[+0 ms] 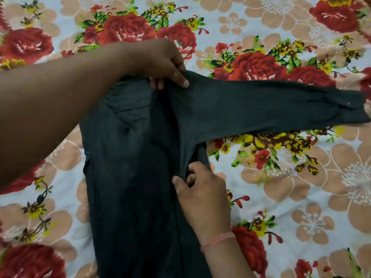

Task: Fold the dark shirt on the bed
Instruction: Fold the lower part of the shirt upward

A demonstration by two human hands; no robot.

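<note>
**Shirt held at shoulder and underarm**

The shirt [136, 177] is laid lengthwise on the floral bedsheet [301, 197]. Its shoulder is pinched by the left hand [162, 63], with the fingers curled over the cloth. Lower down, the underarm fold is gripped by the right hand [200, 189], and a thread band [217, 240] is worn at that wrist. The sleeve [261, 105] is stretched flat rightward, and a stud [350, 103] is seen on its cuff.

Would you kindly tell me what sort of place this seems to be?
Most likely a bedroom at home: a rose-printed bedsheet covers the whole surface, a dark shirt lies spread on it with one sleeve out sideways, and the left hand and right hand grip it for folding.
</note>
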